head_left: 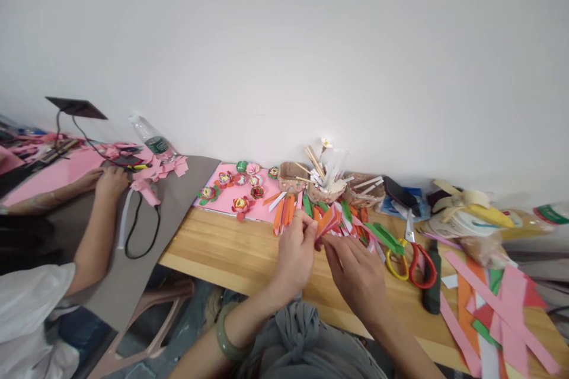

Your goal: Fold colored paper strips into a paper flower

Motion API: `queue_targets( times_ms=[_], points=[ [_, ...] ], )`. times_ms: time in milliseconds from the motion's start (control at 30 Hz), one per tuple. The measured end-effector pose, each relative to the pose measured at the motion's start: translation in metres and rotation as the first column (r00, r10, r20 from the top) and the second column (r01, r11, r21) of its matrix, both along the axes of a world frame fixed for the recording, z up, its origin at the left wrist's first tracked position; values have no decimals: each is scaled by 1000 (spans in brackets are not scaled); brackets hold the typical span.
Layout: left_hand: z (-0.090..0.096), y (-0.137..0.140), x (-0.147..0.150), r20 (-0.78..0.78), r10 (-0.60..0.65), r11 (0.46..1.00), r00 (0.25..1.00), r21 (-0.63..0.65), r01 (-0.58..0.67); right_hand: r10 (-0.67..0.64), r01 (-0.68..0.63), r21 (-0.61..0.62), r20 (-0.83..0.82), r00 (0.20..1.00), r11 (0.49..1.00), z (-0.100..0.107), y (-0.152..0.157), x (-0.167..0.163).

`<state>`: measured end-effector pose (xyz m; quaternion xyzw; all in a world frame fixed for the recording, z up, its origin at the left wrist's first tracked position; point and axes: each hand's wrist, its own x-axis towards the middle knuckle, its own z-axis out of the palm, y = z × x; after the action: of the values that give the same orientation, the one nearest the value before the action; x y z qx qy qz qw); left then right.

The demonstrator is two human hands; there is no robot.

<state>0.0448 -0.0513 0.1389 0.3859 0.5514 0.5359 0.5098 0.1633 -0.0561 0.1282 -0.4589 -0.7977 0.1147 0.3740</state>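
Observation:
My left hand (297, 251) and my right hand (355, 269) meet over the front of the wooden table. Between their fingertips they pinch a folded pink and orange paper piece (329, 220); both hands are closed on it. Just behind lie folded orange paper strips (284, 213) and green paper strips (386, 238), with pink and white ones among them. Several small paper flowers (240, 205) rest on a pink sheet (217, 185) to the left of my hands. To the right of my right hand are scissors (415, 257) with red and yellow handles.
Small woven baskets (293, 176) stand along the wall, one holding sticks. A black box cutter (432, 284), loose paper strips (511, 308) and a banana peel (484, 212) lie right. At left, a co-worker's hands (109, 180) work near a pink glue gun (146, 190) and bottle (155, 141).

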Motion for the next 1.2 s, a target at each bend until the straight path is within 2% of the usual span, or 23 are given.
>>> queue_targets(
  times_ms=[133,200,300,433,600,700,767,900,1000,1200],
  points=[
    [-1,-1,5,139,-32,999,990,16,31,5,-52,-244,-187,982,968,8,3,1],
    [-1,0,5,210,-51,999,976,2,52,23,-121,-365,-262,965,923,14,6,3],
    [-1,2,3,300,-78,996,951,-24,90,35,-211,-482,-349,937,850,20,11,6],
    [2,3,1,389,-108,991,915,-30,129,25,-292,-559,-435,900,776,25,14,7],
    [6,2,0,477,-126,987,870,-23,156,-25,-451,-596,-621,783,665,31,15,7],
    [7,2,-2,520,-145,982,842,-30,187,41,-469,-622,-576,817,627,34,18,11],
    [7,3,-3,544,-157,977,824,-38,212,92,-457,-640,-519,850,617,35,21,14],
    [6,5,-5,590,-175,964,788,-60,259,141,-416,-653,-431,891,633,37,25,18],
    [6,6,-7,631,-194,948,752,-78,310,176,-413,-651,-399,900,637,40,29,19],
    [7,8,-10,724,-228,897,652,-105,430,228,-418,-676,-356,906,606,44,37,22]
  ],
)
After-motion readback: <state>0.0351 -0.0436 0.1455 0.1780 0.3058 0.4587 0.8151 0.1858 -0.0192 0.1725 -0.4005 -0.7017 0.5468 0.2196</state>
